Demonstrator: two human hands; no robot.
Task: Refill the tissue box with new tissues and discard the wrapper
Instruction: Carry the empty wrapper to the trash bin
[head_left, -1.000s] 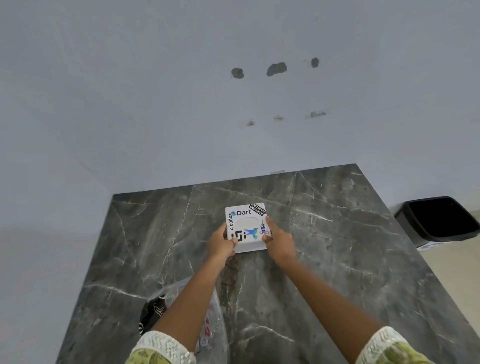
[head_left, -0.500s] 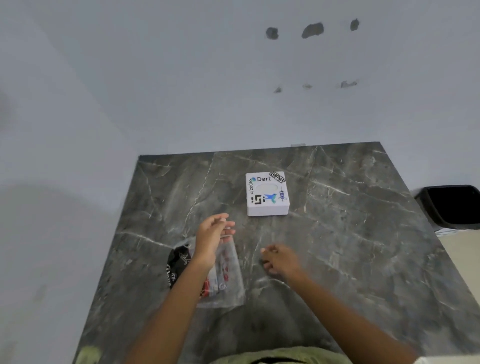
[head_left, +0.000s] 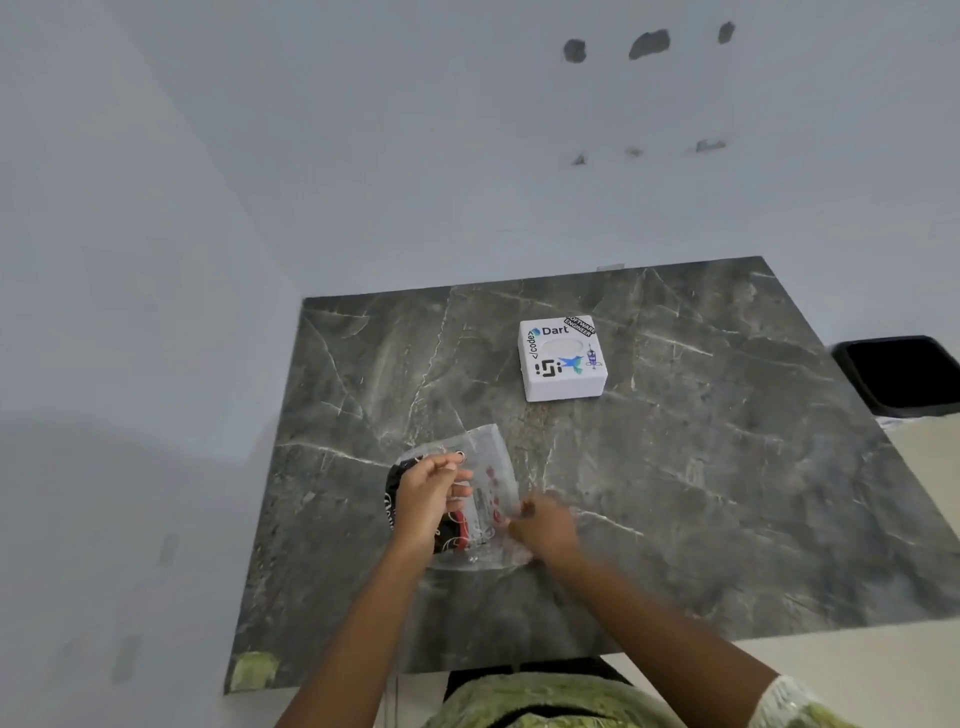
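A white tissue box (head_left: 562, 358) with stickers on its lid stands toward the back of the dark marble table (head_left: 701, 467), its oval slot facing up. Nearer to me lies a clear plastic wrapper (head_left: 488, 467) with black and red print. My left hand (head_left: 428, 493) rests on the wrapper's left side with fingers curled over the plastic. My right hand (head_left: 543, 525) is at the wrapper's right edge, blurred, its fingers closed on the plastic. Both hands are well short of the tissue box.
A black waste bin (head_left: 904, 374) stands on the floor beyond the table's right edge. Pale walls meet in a corner behind the table's far left. A cream floor shows at the right and front.
Both hands let go of the tissue box, drew back toward me and came down on the wrapper. The box stays on the table. The view shifted left and down.
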